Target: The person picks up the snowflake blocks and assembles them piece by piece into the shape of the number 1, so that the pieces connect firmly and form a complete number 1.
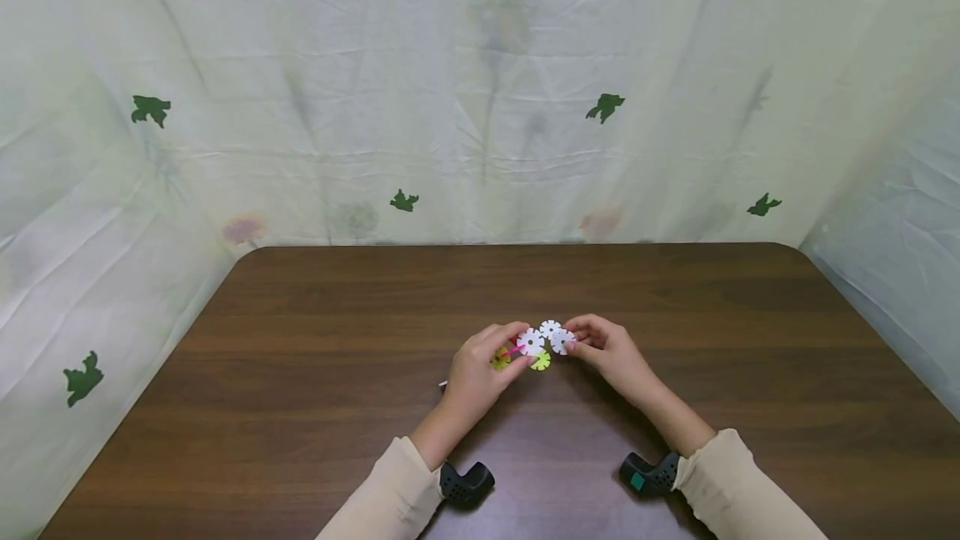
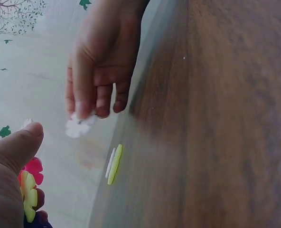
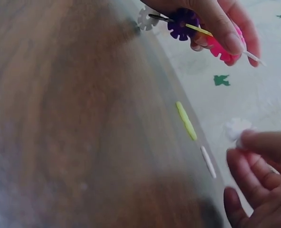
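My left hand (image 1: 476, 369) grips a chain of slotted flower-shaped discs. In the right wrist view a white disc (image 3: 147, 19), a purple disc (image 3: 181, 23), a yellow disc (image 3: 197, 30) and a pink disc (image 3: 221, 51) show in it. At the chain's end near the left fingertips stands another white disc (image 1: 530, 342). My right hand (image 1: 611, 357) pinches a loose white disc (image 1: 562, 342) by its edge, close to that end but apart from it in the wrist views. Beneath the hands, a yellow-green disc (image 1: 541, 360) and a white disc (image 1: 550, 328) lie flat on the table.
The brown wooden table (image 1: 337, 307) stretches out around both hands. Behind it hangs a pale curtain (image 1: 450, 107) with green leaf-like shapes. A dark camera is strapped to each wrist, the left camera (image 1: 467, 484) and the right camera (image 1: 648, 473), both low over the tabletop.
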A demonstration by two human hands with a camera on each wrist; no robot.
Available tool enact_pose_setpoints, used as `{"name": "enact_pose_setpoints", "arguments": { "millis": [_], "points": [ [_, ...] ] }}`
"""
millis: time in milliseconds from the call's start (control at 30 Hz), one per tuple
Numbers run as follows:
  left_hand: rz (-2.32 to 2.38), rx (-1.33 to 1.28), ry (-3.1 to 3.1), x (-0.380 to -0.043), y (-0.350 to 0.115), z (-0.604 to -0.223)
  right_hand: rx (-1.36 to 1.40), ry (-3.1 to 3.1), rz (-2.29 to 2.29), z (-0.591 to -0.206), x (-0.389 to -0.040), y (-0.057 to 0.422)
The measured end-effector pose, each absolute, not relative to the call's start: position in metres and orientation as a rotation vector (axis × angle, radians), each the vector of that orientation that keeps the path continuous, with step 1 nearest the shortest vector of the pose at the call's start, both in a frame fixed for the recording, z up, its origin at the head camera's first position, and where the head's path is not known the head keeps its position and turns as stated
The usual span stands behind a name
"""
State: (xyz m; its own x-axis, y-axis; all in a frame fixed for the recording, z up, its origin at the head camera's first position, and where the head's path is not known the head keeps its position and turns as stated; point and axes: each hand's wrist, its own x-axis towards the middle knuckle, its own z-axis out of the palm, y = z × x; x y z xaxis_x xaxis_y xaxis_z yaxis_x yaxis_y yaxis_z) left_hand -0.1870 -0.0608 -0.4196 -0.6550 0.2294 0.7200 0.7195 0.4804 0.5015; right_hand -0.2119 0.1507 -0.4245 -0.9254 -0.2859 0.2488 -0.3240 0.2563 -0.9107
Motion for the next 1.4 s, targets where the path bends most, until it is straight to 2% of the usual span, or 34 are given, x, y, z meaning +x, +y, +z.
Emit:
{"name": "enact_pose_setpoints", "arguments": {
  "millis": [200, 567, 1167, 1400],
  "points": [
    [-1.123, -0.775, -2.165, -0.186, -0.060, -0.419, 0.517, -2.342, 2.039, -0.416, -0.208, 0.150],
    [-1.108, -0.781, -2.173, -0.187, -0.061, -0.420, 0.622, -2.169, 2.159, -0.408, -0.203, 0.147],
    [-1.083, -0.848, -2.182, -0.186, -0.060, -0.420, 0.730, -2.150, 2.145, -0.411, -0.200, 0.146],
    [-1.090, -0.888, -2.155, -0.186, -0.061, -0.420, 0.855, -2.159, 2.040, -0.410, -0.200, 0.146]
  ]
}}
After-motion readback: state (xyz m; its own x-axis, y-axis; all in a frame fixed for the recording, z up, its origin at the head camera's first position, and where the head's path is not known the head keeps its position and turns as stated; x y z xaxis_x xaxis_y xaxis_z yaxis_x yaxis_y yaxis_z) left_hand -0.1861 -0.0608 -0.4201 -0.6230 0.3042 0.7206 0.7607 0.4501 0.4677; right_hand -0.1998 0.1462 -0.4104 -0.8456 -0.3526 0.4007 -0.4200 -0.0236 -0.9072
